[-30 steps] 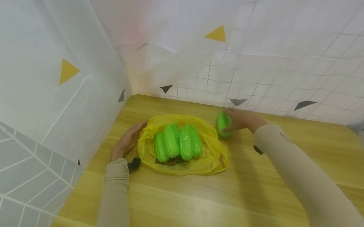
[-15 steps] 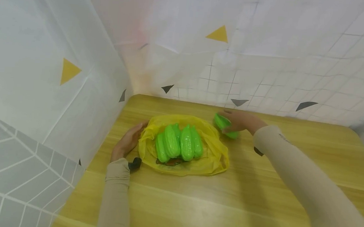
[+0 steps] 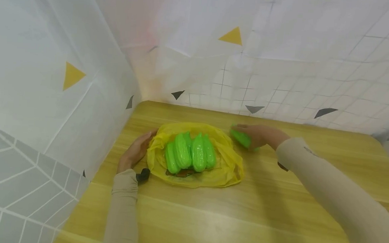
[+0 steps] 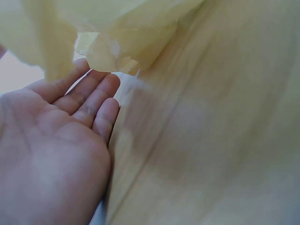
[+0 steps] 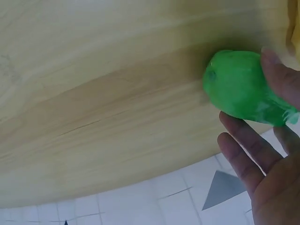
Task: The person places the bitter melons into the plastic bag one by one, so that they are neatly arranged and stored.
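I am holding a green plastic gourd (image 3: 241,138) in my right hand (image 3: 258,136), thumb and fingers curled round it; in the right wrist view the same gourd (image 5: 241,86) is sitting against my fingers (image 5: 243,150), its rounded end pointing away from my palm and hanging just above the wooden table (image 3: 276,208). Taking the yellow plastic bag (image 3: 226,168) as the landmark, the gourd is lying just beside its far right edge, close to the bag but, as far as I can see, not touching it. Four more green gourds (image 3: 190,153) are lying side by side inside the bag, in its middle, their long sides pressed together.

My left hand (image 3: 136,151) is resting open on the table at the bag's left edge, fingers straight and relaxed, gripping nothing. In the left wrist view my palm (image 4: 51,154) is facing up and to the side, and my fingertips (image 4: 108,86) are reaching right under the crumpled rim of the bag (image 4: 126,42); I cannot tell whether they are actually touching the plastic. A small dark object (image 3: 143,175) is sitting at my left wrist, just off the bag's near left corner.

Behind the bag, white sheeting (image 3: 284,67) printed with grid lines and triangles is hanging around the table
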Motion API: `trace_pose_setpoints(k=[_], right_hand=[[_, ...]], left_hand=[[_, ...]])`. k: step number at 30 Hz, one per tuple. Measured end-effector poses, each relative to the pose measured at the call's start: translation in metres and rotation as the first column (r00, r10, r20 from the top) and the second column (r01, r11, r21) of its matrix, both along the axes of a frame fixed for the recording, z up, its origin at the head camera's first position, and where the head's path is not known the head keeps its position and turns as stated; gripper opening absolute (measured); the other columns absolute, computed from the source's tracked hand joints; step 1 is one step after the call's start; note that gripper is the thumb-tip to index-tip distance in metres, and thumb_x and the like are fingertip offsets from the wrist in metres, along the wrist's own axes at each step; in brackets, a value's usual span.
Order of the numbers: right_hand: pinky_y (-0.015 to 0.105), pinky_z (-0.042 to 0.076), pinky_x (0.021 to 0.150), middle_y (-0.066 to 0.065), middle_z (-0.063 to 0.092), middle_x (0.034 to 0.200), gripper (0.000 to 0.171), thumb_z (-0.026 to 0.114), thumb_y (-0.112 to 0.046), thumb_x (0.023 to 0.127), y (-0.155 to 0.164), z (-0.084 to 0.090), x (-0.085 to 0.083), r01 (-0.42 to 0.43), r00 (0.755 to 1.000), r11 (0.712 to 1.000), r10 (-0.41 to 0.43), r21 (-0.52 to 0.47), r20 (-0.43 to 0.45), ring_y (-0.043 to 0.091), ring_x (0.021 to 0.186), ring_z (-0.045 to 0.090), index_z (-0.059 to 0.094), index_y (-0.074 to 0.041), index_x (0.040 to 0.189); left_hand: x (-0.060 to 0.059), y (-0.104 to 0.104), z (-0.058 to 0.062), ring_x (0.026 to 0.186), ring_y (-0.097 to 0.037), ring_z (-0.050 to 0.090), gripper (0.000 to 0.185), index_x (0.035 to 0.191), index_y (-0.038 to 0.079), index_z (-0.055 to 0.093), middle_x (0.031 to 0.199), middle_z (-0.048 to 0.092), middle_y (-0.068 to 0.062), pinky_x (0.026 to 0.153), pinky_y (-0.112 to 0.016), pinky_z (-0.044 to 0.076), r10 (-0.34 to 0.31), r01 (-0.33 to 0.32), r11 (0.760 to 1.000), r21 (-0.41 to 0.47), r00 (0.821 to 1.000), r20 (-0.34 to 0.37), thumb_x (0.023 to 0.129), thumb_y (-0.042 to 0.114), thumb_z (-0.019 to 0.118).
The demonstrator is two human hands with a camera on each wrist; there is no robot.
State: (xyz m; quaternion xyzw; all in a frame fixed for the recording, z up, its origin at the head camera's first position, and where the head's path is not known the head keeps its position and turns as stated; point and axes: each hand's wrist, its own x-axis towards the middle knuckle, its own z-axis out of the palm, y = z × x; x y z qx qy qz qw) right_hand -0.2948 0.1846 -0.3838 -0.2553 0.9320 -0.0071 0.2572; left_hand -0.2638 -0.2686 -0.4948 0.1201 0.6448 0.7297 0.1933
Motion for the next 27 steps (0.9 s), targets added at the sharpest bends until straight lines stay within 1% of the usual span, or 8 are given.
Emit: trace_pose_setpoints(k=[3, 5, 10, 12, 16, 19, 23, 27], right_hand=[[0.064, 0.032, 0.109, 0.019, 0.014, 0.163, 0.095, 0.07, 0.003, 0.08, -0.002, 0.0, 0.008, -0.038, 0.999, 0.999, 0.038, -0.018, -0.013, 0.052, 0.137, 0.034, 0.019, -0.018, 0.158], [0.061, 0.037, 0.107, 0.019, 0.011, 0.163, 0.096, 0.07, 0.005, 0.08, -0.002, 0.002, 0.014, -0.054, 0.998, 0.998, 0.053, -0.027, -0.014, 0.05, 0.133, 0.039, 0.018, -0.015, 0.158], [0.053, 0.048, 0.097, 0.019, 0.005, 0.164, 0.098, 0.076, -0.004, 0.08, 0.006, -0.002, 0.028, -0.119, 0.992, 0.993, 0.118, -0.019, -0.044, 0.041, 0.121, 0.053, 0.016, -0.008, 0.157], [0.053, 0.049, 0.096, 0.022, 0.004, 0.163, 0.102, 0.079, -0.007, 0.078, 0.01, -0.003, 0.035, -0.132, 0.991, 0.991, 0.131, -0.019, -0.029, 0.041, 0.12, 0.054, 0.015, -0.004, 0.157], [0.056, 0.043, 0.103, 0.024, 0.001, 0.162, 0.108, 0.083, -0.01, 0.076, 0.017, -0.002, 0.046, -0.102, 0.994, 0.994, 0.103, -0.035, 0.035, 0.044, 0.127, 0.048, 0.011, -0.001, 0.156], [0.058, 0.04, 0.105, 0.026, 0.001, 0.162, 0.11, 0.084, -0.014, 0.077, 0.019, -0.003, 0.051, -0.096, 0.994, 0.994, 0.099, -0.052, 0.048, 0.047, 0.13, 0.044, 0.009, 0.001, 0.156], [0.056, 0.042, 0.104, 0.027, 0.004, 0.161, 0.108, 0.084, -0.019, 0.078, 0.02, -0.007, 0.052, -0.119, 0.993, 0.991, 0.119, -0.057, 0.004, 0.044, 0.122, 0.052, 0.011, 0.003, 0.155], [0.057, 0.044, 0.101, 0.03, 0.015, 0.159, 0.111, 0.086, -0.038, 0.074, 0.019, -0.009, 0.051, -0.137, 0.988, 0.99, 0.134, -0.042, -0.078, 0.046, 0.117, 0.055, 0.02, 0.005, 0.152]], left_hand=[[0.0, 0.0, 0.0, 0.15, -0.029, 0.012, 0.061, 0.156, 0.006, 0.019, 0.164, 0.018, -0.01, 0.122, -0.051, 0.006, -0.008, 0.008, 1.0, 0.0, 1.0, -0.009, 0.107, 0.041, 0.028], [0.0, 0.0, 0.0, 0.151, -0.03, 0.011, 0.061, 0.156, 0.006, 0.019, 0.164, 0.017, -0.01, 0.122, -0.051, 0.005, -0.008, 0.008, 1.0, -0.004, 1.0, -0.012, 0.107, 0.041, 0.027], [-0.001, 0.0, 0.0, 0.151, -0.03, 0.01, 0.061, 0.157, 0.007, 0.018, 0.164, 0.016, -0.01, 0.122, -0.052, 0.005, -0.014, 0.014, 1.0, -0.009, 1.0, -0.014, 0.107, 0.041, 0.027], [-0.001, 0.0, 0.0, 0.151, -0.03, 0.01, 0.062, 0.157, 0.007, 0.018, 0.164, 0.016, -0.009, 0.122, -0.052, 0.005, -0.011, 0.01, 1.0, -0.021, 1.0, -0.014, 0.107, 0.043, 0.027], [-0.003, -0.001, 0.001, 0.151, -0.029, 0.011, 0.064, 0.157, 0.007, 0.018, 0.164, 0.016, -0.009, 0.123, -0.051, 0.005, -0.009, 0.009, 0.999, -0.035, 1.0, -0.022, 0.106, 0.045, 0.028], [-0.004, -0.003, 0.001, 0.151, -0.03, 0.009, 0.063, 0.157, 0.007, 0.017, 0.165, 0.015, -0.009, 0.123, -0.051, 0.004, -0.017, 0.016, 0.999, -0.033, 1.0, -0.024, 0.107, 0.043, 0.027], [-0.003, -0.004, 0.001, 0.151, -0.029, 0.01, 0.061, 0.157, 0.008, 0.017, 0.164, 0.015, -0.009, 0.122, -0.052, 0.005, -0.025, 0.024, 0.999, -0.029, 1.0, -0.016, 0.107, 0.042, 0.025], [-0.003, -0.004, 0.0, 0.151, -0.03, 0.01, 0.06, 0.157, 0.008, 0.018, 0.164, 0.016, -0.009, 0.122, -0.053, 0.006, -0.037, 0.036, 0.999, -0.019, 0.999, -0.018, 0.107, 0.041, 0.024]])
